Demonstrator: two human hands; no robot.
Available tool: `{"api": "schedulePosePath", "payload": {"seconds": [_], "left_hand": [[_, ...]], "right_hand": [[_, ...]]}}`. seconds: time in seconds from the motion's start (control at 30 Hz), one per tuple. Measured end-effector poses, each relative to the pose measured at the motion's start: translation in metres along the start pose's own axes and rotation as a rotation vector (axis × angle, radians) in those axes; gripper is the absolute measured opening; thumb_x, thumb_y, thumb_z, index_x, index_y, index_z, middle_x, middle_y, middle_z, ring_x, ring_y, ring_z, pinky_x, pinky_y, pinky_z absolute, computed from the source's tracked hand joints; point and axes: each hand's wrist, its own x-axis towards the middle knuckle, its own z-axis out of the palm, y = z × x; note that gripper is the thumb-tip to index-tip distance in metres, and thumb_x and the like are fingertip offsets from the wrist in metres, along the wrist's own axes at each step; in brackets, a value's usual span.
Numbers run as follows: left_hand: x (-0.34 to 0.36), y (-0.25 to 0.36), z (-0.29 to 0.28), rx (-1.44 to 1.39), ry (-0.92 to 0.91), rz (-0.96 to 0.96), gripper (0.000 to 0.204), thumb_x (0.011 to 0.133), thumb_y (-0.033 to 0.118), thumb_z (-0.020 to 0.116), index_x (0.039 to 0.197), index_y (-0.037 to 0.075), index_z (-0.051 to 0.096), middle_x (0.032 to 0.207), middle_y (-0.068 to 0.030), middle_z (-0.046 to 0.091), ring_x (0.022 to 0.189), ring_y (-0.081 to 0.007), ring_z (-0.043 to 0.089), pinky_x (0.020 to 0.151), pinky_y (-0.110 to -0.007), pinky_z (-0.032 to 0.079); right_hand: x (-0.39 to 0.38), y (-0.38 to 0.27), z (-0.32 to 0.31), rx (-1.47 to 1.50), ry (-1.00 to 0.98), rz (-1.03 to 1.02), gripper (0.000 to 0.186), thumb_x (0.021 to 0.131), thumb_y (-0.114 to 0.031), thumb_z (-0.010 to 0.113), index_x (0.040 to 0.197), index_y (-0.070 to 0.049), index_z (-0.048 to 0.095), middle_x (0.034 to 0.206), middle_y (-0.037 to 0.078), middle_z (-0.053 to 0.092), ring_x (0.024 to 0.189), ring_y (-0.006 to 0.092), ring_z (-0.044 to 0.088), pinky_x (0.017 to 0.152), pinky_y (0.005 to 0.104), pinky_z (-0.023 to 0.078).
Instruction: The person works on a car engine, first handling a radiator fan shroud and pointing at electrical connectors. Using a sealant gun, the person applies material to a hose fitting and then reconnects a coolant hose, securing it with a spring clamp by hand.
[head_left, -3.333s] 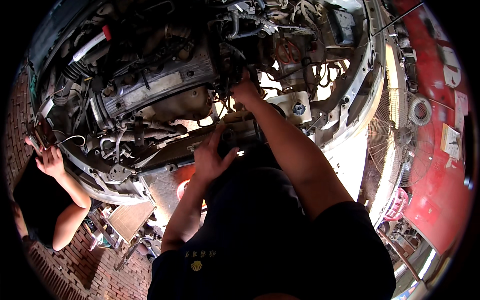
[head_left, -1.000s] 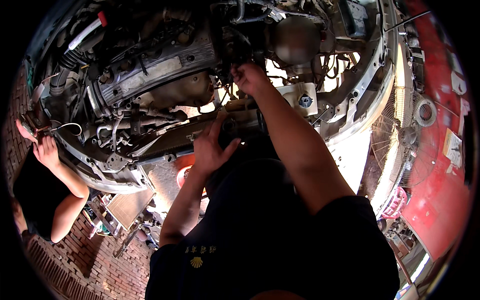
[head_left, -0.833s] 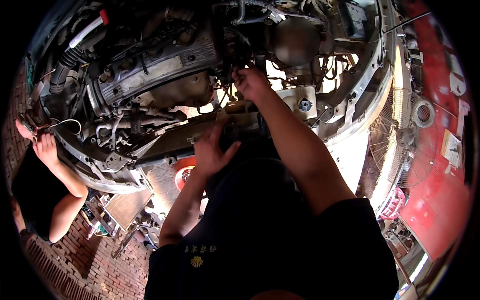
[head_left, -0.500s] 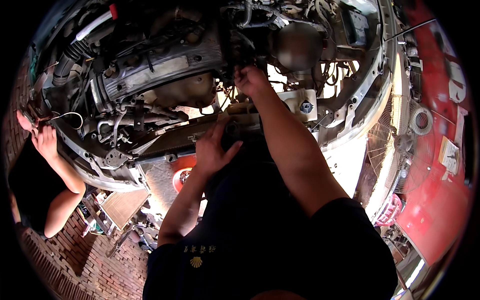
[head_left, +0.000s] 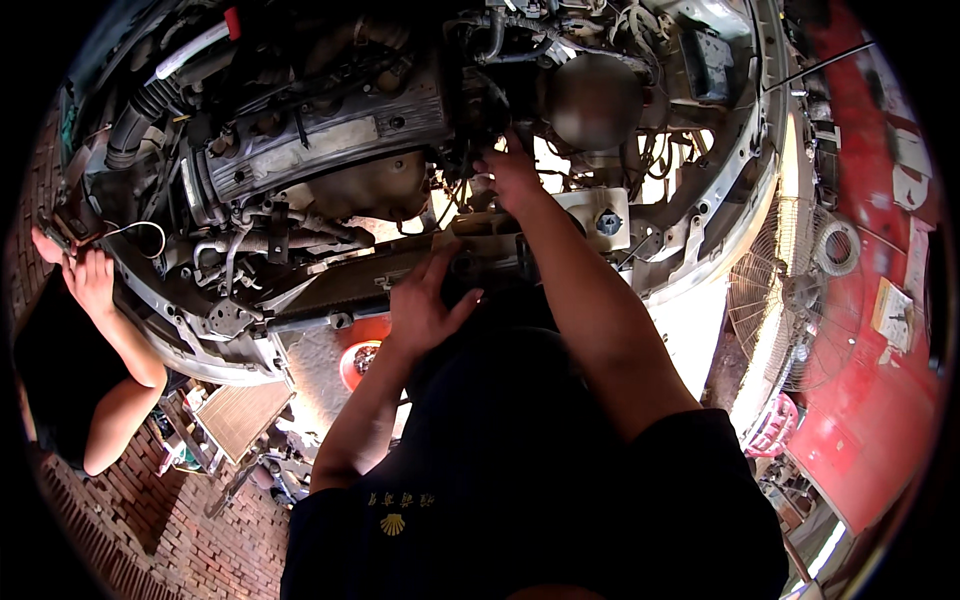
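My right hand [head_left: 512,180], newly half-uncurled, reaches beside the engine [head_left: 330,140], keeping work there, grip unclear; my left hand [head_left: 420,306] spreads, empty, on the radiator [head_left: 345,297].

A pale band ran along the ribbed grey engine cover [head_left: 325,143], with a red-tipped silvery bar [head_left: 195,50] to its upper left and an off-white tank [head_left: 585,203] with a dark cap [head_left: 607,222] to its right. Below the cover, a near-black shirt [head_left: 540,480] bore a yellow shell-shaped emblem [head_left: 392,524]. Far right of the cover stood a white-blotched red panel [head_left: 870,430] and a pink latticed basket [head_left: 775,428], with coursed reddish brick [head_left: 215,530] to its lower left.
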Motion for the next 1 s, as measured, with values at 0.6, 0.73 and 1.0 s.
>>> {"api": "schedulePosePath", "payload": {"seconds": [0.6,0.73,1.0], "left_hand": [[-0.002,-0.001,-0.002,0.0,0.009,0.005,0.075,0.088,0.044,0.08,0.148,0.008,0.055,0.123,-0.0191,0.071,0.104,-0.0397,0.072,0.085,-0.046,0.06],[-0.001,0.0,-0.001,-0.005,0.01,0.022,0.076,0.088,0.046,0.08,0.148,0.008,0.055,0.125,-0.0205,0.071,0.105,-0.0407,0.072,0.087,-0.047,0.06],[-0.008,-0.006,-0.001,0.004,-0.013,-0.036,0.079,0.087,0.044,0.081,0.152,0.009,0.053,0.125,-0.0236,0.071,0.11,-0.0433,0.071,0.091,-0.049,0.058]], "right_hand": [[-0.027,-0.011,0.022,-1.822,0.115,-0.31,0.095,0.099,-0.014,0.057,0.171,-0.006,-0.005,0.106,0.021,0.079,0.087,0.034,0.077,0.072,0.0554,0.055],[0.001,-0.005,0.019,-2.074,0.095,-0.222,0.1,0.097,-0.017,0.064,0.172,-0.009,-0.002,0.112,0.022,0.079,0.083,0.0325,0.077,0.067,0.0561,0.054],[0.0,-0.019,0.038,-2.299,-0.005,-0.232,0.097,0.094,-0.016,0.068,0.172,-0.013,0.01,0.11,0.013,0.079,0.087,0.03,0.075,0.065,0.0509,0.053]]}}
